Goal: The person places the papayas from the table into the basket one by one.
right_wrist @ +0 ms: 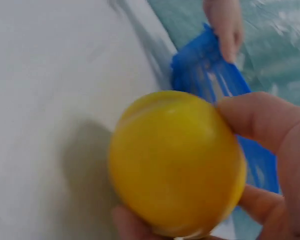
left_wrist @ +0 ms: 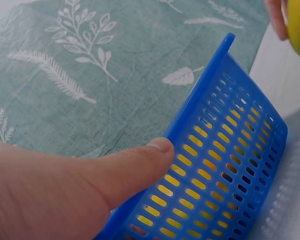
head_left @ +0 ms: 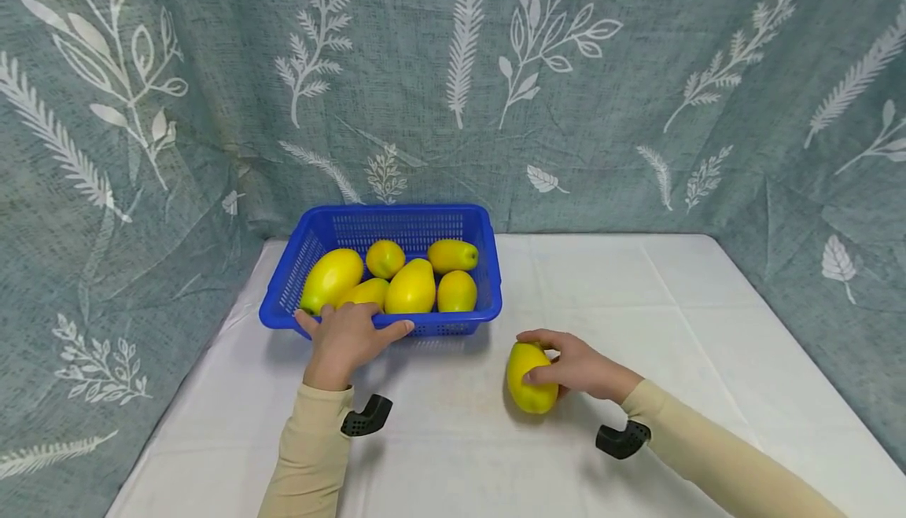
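Note:
A blue plastic basket [head_left: 491, 266] stands at the back of the table with several smooth yellow fruits [head_left: 411, 288] inside. My left hand [head_left: 347, 339] grips the front rim; in the left wrist view its thumb [left_wrist: 140, 162] lies against the rim from outside, and the other fingers are hidden there. To the right of the basket, my right hand [head_left: 576, 365] holds one yellow, mango-shaped fruit [head_left: 527, 380] between thumb and fingers. The right wrist view shows this fruit [right_wrist: 174, 162] filling the grasp, its shadow on the cloth beside it.
White cloth [head_left: 623, 290] covers the table. A grey-green curtain [head_left: 425, 86] with white leaf prints hangs behind and along both sides. Each wrist wears a black device, one on the left [head_left: 366, 415] and one on the right [head_left: 623, 439].

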`<state>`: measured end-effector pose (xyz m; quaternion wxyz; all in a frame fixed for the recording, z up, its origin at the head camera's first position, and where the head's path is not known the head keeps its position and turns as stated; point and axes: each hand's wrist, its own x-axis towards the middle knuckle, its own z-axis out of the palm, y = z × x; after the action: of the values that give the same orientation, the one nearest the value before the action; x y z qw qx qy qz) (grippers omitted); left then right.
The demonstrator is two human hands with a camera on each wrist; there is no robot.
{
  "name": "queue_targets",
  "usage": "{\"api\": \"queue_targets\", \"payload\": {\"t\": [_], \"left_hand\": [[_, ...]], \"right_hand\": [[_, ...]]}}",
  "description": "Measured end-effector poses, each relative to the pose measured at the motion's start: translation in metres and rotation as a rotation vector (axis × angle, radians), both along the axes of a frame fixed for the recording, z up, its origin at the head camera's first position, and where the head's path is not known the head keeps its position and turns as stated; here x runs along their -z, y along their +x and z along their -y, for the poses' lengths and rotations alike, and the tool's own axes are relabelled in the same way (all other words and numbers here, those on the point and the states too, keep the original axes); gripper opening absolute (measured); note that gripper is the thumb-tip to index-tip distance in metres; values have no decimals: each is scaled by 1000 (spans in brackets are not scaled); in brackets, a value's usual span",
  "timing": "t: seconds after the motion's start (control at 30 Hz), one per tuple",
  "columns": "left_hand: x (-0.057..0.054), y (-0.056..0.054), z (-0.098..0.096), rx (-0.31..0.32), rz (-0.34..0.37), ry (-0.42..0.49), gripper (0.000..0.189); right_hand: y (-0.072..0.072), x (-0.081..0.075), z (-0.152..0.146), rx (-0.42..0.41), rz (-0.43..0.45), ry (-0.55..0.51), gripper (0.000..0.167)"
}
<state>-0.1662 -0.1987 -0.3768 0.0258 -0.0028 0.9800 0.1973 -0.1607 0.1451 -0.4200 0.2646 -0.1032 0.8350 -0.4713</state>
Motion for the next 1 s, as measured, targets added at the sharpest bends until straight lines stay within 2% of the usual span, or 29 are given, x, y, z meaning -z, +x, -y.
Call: {"api": "queue_targets", "payload": {"t": [0.17, 0.37, 0.53, 0.73, 0.9, 1.0], "left_hand": [[0, 0, -1, 1, 6, -8, 50], [0, 0, -1, -1, 11, -15, 53], [-1, 0, 0, -3, 13, -16, 55], [-1, 0, 2, -2, 17, -18, 55], [1, -1, -2, 4, 7, -20, 53], [1, -1, 0, -1, 0, -30, 53]], "right_hand": [[-13, -2, -20, 110, -8, -146, 72], [-31, -19, -41, 226, -39, -314, 72], [-42, -35, -45, 268, -56, -352, 72], [-62, -55, -26, 265, -92, -367, 71], [-81, -72, 9, 266, -103, -404, 73], [-95, -78, 39, 240, -94, -435, 73]]}}
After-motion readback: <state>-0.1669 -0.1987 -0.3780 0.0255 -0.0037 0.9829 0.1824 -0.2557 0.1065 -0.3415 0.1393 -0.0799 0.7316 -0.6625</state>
